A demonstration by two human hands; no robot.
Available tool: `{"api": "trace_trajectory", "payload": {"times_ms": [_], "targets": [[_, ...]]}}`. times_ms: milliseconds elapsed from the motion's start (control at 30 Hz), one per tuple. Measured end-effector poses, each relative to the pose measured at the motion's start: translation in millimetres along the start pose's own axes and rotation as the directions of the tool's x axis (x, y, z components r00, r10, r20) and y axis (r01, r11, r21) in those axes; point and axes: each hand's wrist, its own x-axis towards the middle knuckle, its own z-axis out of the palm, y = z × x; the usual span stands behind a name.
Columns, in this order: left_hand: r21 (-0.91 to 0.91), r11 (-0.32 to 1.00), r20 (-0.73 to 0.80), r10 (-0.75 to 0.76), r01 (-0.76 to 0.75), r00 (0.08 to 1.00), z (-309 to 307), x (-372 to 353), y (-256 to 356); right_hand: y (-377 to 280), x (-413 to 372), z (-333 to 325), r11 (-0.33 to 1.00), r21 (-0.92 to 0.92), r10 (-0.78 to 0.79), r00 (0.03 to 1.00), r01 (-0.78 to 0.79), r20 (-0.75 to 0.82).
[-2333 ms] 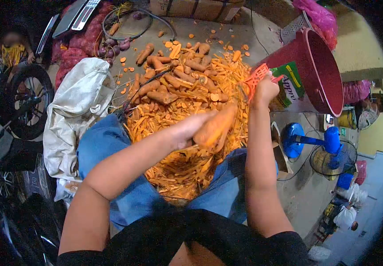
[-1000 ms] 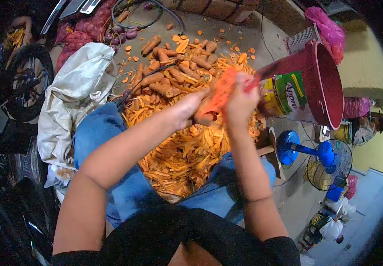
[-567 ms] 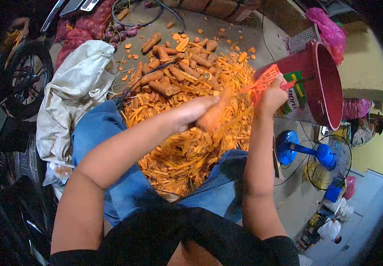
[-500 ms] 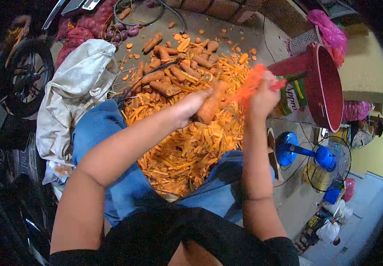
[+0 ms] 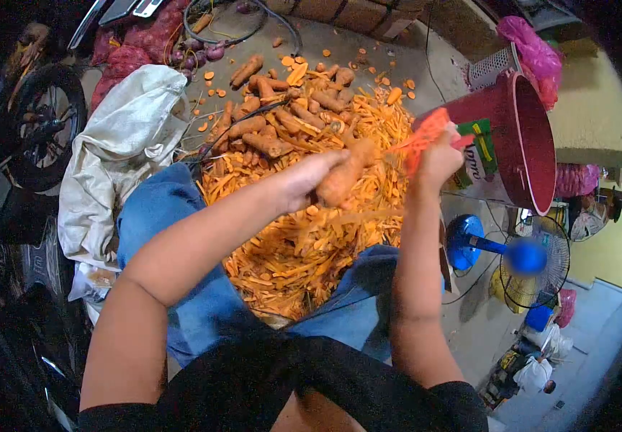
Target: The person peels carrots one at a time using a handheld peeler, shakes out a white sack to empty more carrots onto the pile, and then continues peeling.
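Note:
My left hand (image 5: 309, 180) grips a large orange carrot (image 5: 343, 176) by its side, over the pile. Just right of it, my right hand (image 5: 437, 160) is closed round an orange-red peeler (image 5: 423, 135), which is blurred by motion and held off the carrot. Below both hands lies a heap of carrot peelings (image 5: 296, 252) between my knees. Several whole carrots (image 5: 268, 140) rest on the upper part of the heap. A thin strip of peel, blurred, shows under the held carrot.
A red bucket (image 5: 534, 144) lies tipped at the right. A blue fan (image 5: 527, 258) stands below it. White sacking (image 5: 120, 158) and a wheel (image 5: 44, 126) are at the left. Net bags of onions (image 5: 120, 68) sit at the upper left. A co-worker (image 5: 534, 376) is far right.
My right hand and the peeler have moved a little to the right, away from the carrot. My left hand still holds the carrot in nearly the same place.

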Motion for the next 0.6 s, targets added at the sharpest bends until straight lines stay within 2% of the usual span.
{"api": "trace_trajectory", "payload": {"times_ms": [33,67,133,200,267,300,333,367,400,467,500,567,600], "targets": [[-0.014,1.000,-0.036,0.018,-0.018,0.999,-3.6,3.4,1.3,-7.1,-17.5,10.0,0.989,0.135,-0.082,0.990,0.066,0.114],[-0.025,0.999,-0.071,0.034,-0.036,0.997,-8.4,8.8,1.2,-2.0,-31.1,14.6,0.981,-0.005,-0.191,0.963,0.195,0.188],[-0.072,0.997,-0.023,0.034,-0.035,0.999,-21.1,26.2,-11.1,-26.7,-67.1,26.9,0.971,0.018,-0.238,0.945,0.240,0.224],[0.075,0.994,-0.028,0.085,-0.082,0.996,-7.9,13.9,-9.2,-30.5,-77.3,26.0,0.924,-0.254,-0.197,0.926,0.286,0.323],[0.058,0.995,-0.026,0.078,-0.076,0.997,-0.7,7.8,-6.7,-10.7,-55.8,24.8,0.911,-0.236,-0.291,0.933,0.339,0.213],[0.211,0.974,0.003,0.086,-0.085,0.996,2.7,3.2,-8.4,-2.4,-36.7,20.1,0.886,-0.253,-0.361,0.921,0.388,0.149],[0.360,0.928,0.035,0.092,-0.098,0.995,8.3,-2.5,-8.8,6.1,-13.8,11.3,0.906,-0.275,-0.320,0.946,0.322,0.052],[0.319,0.948,0.045,-0.025,0.009,0.999,21.6,-17.6,-1.7,11.2,7.0,0.7,0.923,-0.293,-0.276,0.960,0.251,-0.046],[0.319,0.948,0.047,-0.028,0.012,0.999,23.0,-18.1,-3.8,6.3,16.7,-6.1,0.917,-0.364,-0.230,0.963,0.165,-0.140],[0.141,0.989,0.033,-0.045,0.040,0.998,24.1,-17.4,-5.4,2.5,21.1,-15.3,0.943,-0.324,0.011,0.979,-0.079,-0.205],[0.047,0.997,-0.042,0.058,-0.056,0.997,15.8,-5.8,-8.9,-4.1,15.2,-12.5,0.944,-0.322,0.007,0.978,-0.076,-0.208],[0.035,0.998,-0.067,0.060,-0.058,0.996,-1.1,6.4,-4.0,-14.2,-14.2,4.6,0.987,0.023,-0.161,0.982,0.160,0.098],[0.022,0.998,-0.094,0.057,-0.055,0.994,-5.7,7.9,-1.8,-13.7,-29.4,11.4,0.930,-0.110,-0.330,0.929,0.350,0.168]]}}
